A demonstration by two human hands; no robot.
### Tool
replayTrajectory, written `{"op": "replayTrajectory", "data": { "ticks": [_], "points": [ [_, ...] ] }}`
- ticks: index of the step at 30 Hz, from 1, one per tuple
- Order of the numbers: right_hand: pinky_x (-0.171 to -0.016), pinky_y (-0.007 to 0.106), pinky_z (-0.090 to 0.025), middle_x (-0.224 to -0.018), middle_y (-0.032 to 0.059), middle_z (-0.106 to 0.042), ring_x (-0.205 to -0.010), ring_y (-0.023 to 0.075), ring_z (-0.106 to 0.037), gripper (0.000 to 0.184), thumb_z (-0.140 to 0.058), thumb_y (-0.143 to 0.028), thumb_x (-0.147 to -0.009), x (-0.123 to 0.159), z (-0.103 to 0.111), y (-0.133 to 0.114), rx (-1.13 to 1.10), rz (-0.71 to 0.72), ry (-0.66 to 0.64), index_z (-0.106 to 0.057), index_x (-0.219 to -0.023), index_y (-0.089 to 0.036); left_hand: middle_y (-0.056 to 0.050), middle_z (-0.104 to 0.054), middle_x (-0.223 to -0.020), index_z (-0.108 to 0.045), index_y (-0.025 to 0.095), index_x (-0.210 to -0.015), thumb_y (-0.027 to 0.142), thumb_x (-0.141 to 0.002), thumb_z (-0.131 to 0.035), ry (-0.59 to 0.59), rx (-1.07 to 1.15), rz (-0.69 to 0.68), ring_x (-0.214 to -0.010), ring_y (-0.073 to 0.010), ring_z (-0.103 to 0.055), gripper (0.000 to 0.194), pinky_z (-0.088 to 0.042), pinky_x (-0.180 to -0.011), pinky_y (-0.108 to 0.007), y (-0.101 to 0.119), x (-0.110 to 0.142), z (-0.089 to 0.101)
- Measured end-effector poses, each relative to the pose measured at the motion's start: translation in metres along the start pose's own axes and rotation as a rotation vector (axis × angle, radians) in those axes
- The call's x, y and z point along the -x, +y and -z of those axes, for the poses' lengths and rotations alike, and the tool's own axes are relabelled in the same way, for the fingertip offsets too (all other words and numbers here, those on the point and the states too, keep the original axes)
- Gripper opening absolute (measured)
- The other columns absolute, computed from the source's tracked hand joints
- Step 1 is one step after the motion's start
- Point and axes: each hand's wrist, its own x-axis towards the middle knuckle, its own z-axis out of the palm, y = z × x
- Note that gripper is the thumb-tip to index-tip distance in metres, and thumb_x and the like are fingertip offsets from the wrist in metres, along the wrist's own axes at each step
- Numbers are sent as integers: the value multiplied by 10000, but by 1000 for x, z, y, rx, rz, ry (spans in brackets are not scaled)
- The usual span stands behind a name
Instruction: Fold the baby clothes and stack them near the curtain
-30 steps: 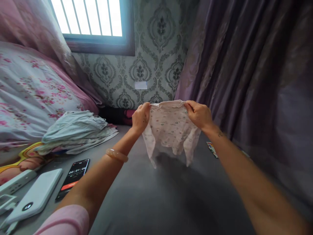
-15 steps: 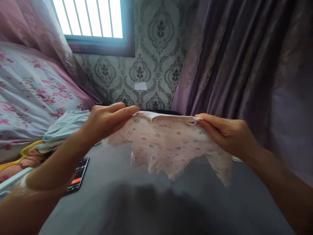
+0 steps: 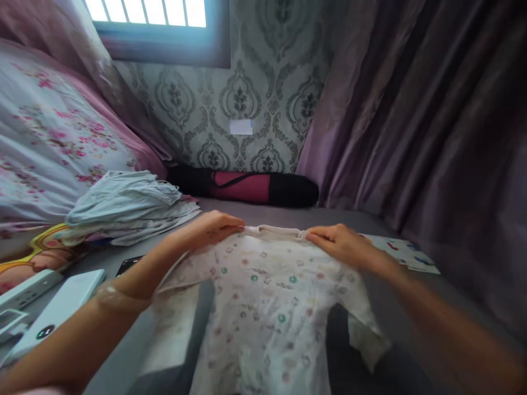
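Shirt, spread over the gray surface on the near side of the long black-and-maroon bag. Cut off at the bottom of view, with the hem out of sight; partly covered at the shoulders by the left hand and the right hand. Hard to tell whether lying flat or raised just above. Marked on the chest with lines of print too small to read.

White, long-sleeved, loosely creased, dotted with small motifs, mostly green rings and pinkish spots. Finished with a bound neckline toward the bag and sleeves slanting away from it.

Pinched firmly at one side of the neckline by the left hand, and at the other by the right; stretched between the two.

Off the bag's left end, a crumpled heap of pale cloth beside floral fabric. Nearer than the bag on that side, a dark flat device, mostly hidden by the left forearm, and a white device. Nearer than the bag's right end, a printed card, partly covered. Behind the bag, a patterned wall; to its right, a purple curtain, lost in shadow.
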Motion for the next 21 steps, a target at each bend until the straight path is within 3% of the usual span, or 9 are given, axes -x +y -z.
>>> {"op": "replayTrajectory", "data": {
  "ticks": [3, 5, 8, 15, 21],
  "points": [
    [-681, 269, -427, -944, 3, -728, -851, 209, -663, 377, -341, -455, -957, -21, -56, 33, 176, -81, -78, -671, -1087, -326, 13, -613, -623, -677, 176, -851, 404, -943, -378, -179, 74, 101, -538, -88, -513, 387, -353, -521, -165, -42, -2, -58],
    [-684, 277, -425, -982, 18, -724, -874, 221, -666, 391, -311, -450, -970, -33, -83, 48, 254, -108, -95, -645, -1128, -323, 20, -573, -582, -659, 159, -805, 406, -930, -386, -191, 119, 154, -527, -85, -481, 389, -330, -512, -167, -64, -5, -86],
    [-695, 290, -423, -995, 40, -719, -884, 230, -668, 413, -273, -451, -983, -46, -107, 62, 344, -121, -108, -618, -1158, -307, 24, -523, -545, -606, 140, -706, 415, -904, -405, -182, 146, 220, -520, -83, -460, 394, -301, -495, -170, -87, -11, -114],
    [-702, 311, -416, -911, 95, -712, -865, 249, -671, 472, -219, -473, -991, -74, -123, 88, 501, -135, -177, -618, -1070, -233, 20, -516, -509, -537, 150, -641, 415, -845, -445, -182, 177, 393, -479, -95, -463, 347, -287, -475, -200, -117, -28, -147],
    [-720, 329, -419, -927, 109, -706, -887, 258, -665, 500, -200, -511, -983, -95, -122, 123, 546, -152, -216, -597, -1091, -227, 8, -533, -551, -558, 153, -663, 392, -855, -429, -171, 89, 412, -511, -105, -458, 332, -296, -503, -216, -125, -54, -164]
  ]
}}
